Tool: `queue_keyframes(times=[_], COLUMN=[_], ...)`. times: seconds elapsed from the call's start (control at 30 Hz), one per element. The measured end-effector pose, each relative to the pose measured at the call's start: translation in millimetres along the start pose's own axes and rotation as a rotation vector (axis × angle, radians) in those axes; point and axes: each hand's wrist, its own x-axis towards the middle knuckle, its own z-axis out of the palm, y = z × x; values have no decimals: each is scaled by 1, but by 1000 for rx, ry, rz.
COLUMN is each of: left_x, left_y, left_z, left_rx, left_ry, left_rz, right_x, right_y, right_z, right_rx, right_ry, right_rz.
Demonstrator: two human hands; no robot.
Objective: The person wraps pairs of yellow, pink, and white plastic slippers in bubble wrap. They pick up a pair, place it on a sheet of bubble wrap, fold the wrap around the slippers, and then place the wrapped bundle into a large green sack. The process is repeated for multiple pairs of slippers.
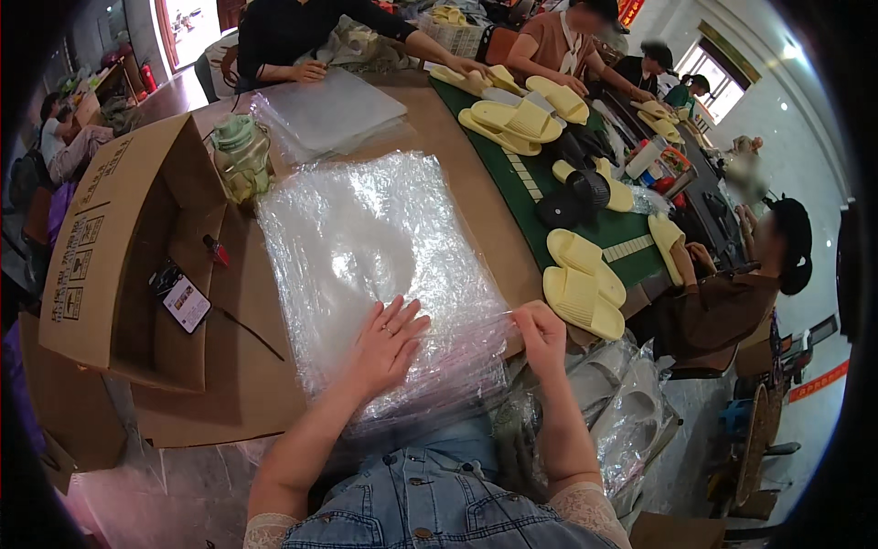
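A thick stack of clear plastic bags [366, 229] lies before me, shiny and wrinkled, its near edge tinged pink. My left hand [391, 340] rests flat on top of it, fingers spread, with a ring on one finger. At the stack's right edge my right hand [541, 337] is closed in a pinch on a clear plastic bag [498, 322], drawing its edge taut. Just right of that hand sits a pair of yellow slippers [585, 284] on a green mat.
On the left an open cardboard box [137, 247] lies on its side with a phone [186, 304] inside. Behind the stack stand a green glass jar [240, 156] and smoother plastic sheets [334, 110]. More yellow slippers [512, 123] cover the green mat [498, 165], where other people work. Bagged slippers [622, 389] lie at lower right.
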Motion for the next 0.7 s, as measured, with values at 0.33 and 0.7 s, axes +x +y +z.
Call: queue_keyframes(times=[0.33,0.7], left_x=[2,0], left_y=[4,-26], left_z=[-27,-12], left_rx=[-1164,-1451], left_ry=[39,131], left_rz=[-565,-385], right_x=[-6,-7], right_y=[3,33], right_z=[3,6], right_rx=[166,136], right_ry=[-64,70], right_rz=[297,374])
